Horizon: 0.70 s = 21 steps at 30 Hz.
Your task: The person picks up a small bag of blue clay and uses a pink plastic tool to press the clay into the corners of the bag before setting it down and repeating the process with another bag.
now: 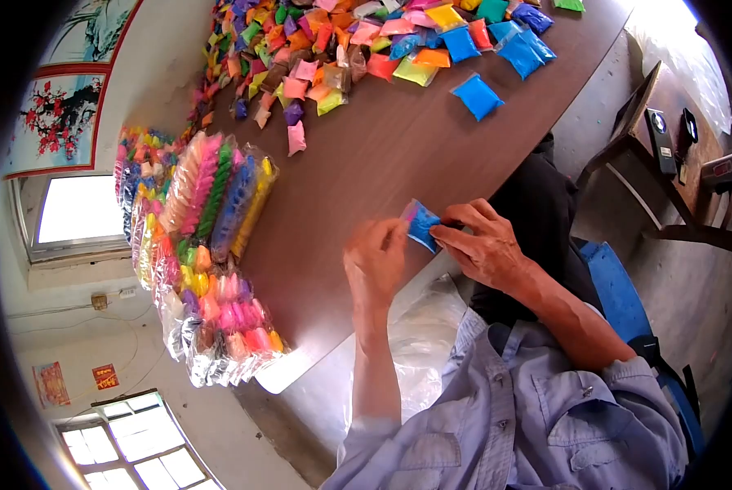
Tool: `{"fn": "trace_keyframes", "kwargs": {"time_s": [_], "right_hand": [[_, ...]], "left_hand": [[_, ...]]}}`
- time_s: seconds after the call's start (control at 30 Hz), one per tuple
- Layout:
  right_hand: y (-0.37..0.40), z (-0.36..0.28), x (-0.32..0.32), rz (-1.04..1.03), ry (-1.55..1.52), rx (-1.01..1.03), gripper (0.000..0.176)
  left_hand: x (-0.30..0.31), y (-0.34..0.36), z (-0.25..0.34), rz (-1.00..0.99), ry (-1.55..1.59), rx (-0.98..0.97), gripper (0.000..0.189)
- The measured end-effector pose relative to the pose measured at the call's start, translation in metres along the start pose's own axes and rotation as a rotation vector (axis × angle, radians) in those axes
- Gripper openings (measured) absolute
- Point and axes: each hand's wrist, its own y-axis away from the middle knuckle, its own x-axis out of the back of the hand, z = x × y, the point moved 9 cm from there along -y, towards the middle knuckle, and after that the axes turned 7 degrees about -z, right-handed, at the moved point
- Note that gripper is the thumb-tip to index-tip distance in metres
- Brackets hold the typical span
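A small clear plastic packet with blue contents [421, 226] is held between my two hands, above the near edge of the brown table [333, 200]. My left hand [376, 257] has its thumb and fingertips closed on the packet's left edge. On the other side, my right hand [487, 245] pinches the packet's right corner between thumb and forefinger. Fingers hide parts of both edges. Farther up the table lies a blue packet [478, 96], apart from a big heap of small packets in many colours [325, 57].
Large clear bags of coloured packets [219, 204] are stacked along the table's left end. A wooden stool [668, 155] with a few dark items stands at the right. Clear plastic sheeting [419, 351] hangs below the table edge, and a blue chair [619, 286] is beside me.
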Motion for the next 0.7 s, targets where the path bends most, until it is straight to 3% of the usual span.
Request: {"fn": "trace_keyframes", "kwargs": {"time_s": [0.1, 0.3, 0.43, 0.5, 0.6, 0.7], "right_hand": [[-0.001, -0.003, -0.001, 0.021, 0.015, 0.019, 0.034], [-0.002, -0.003, 0.0, 0.039, 0.02, 0.034, 0.032], [-0.003, -0.004, 0.005, 0.058, 0.03, 0.038, 0.033], [-0.001, -0.003, 0.005, 0.061, 0.015, 0.034, 0.036], [-0.001, -0.004, 0.003, 0.058, -0.005, 0.038, 0.035], [-0.003, -0.004, 0.002, 0.075, 0.001, 0.039, 0.03]], "left_hand": [[-0.013, 0.005, 0.02, -0.103, 0.173, 0.044, 0.01], [-0.013, -0.019, 0.008, -0.082, -0.094, 0.004, 0.011], [-0.011, -0.03, 0.0, -0.068, 0.04, 0.022, 0.009], [-0.005, -0.022, -0.005, -0.043, 0.028, 0.11, 0.008], [-0.001, -0.003, 0.011, -0.047, 0.075, 0.035, 0.007], [-0.01, 0.011, 0.014, -0.08, 0.128, 0.093, 0.008]]}}
